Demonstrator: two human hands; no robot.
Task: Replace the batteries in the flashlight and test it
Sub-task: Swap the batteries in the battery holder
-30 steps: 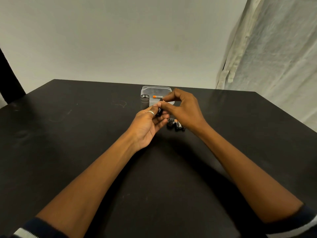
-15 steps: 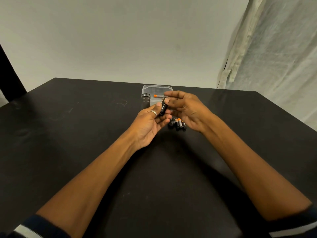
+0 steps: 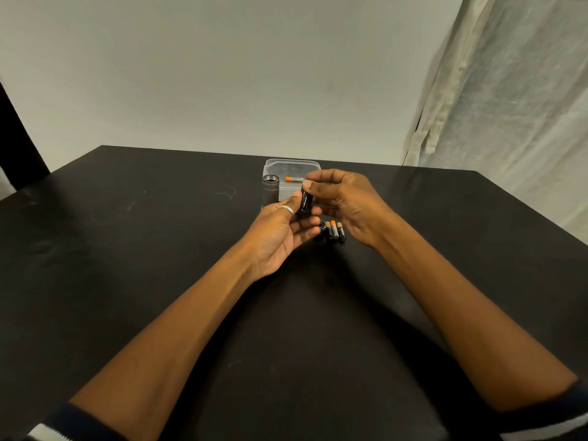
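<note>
Flashlight (image 3: pixel 270 190) and hands sit toward the far half of the black table (image 3: pixel 127 281). Nearest the body, two dark sleeves with a white stripe end both bare forearms, which converge forward.

The left hand (image 3: pixel 280 237) lies palm up, and its thumb, which wears a ring, pinches with the fingers the lower end of a black cylinder (image 3: pixel 304 203). I take this for the battery holder, though its printing is too small to read. Just right of the left fingertips, three loose batteries (image 3: pixel 334 231) lie side by side on the table. A small dark round piece (image 3: pixel 322 225), perhaps the cap, is close beside them.

The right hand (image 3: pixel 345 202) is above them, fingers curled, and its fingertips close on the cylinder's top end. Both hands are thus clamped on the same piece, which is held clear of the table. Its long axis is close to upright, with the top leaning slightly away and to the right.

The flashlight is a grey tube that stands upright with its open mouth up. It is just beyond and to the left of the cylinder, near the left thumb, so the left hand is the closer one. Loading would likely mean moving the cylinder left and lowering it end-first into that mouth.

Just behind the tube, a clear plastic box (image 3: pixel 276 163) holds one orange-tipped battery (image 3: pixel 294 179). A plain wall and a pale curtain (image 3: pixel 493 106) stand beyond.
</note>
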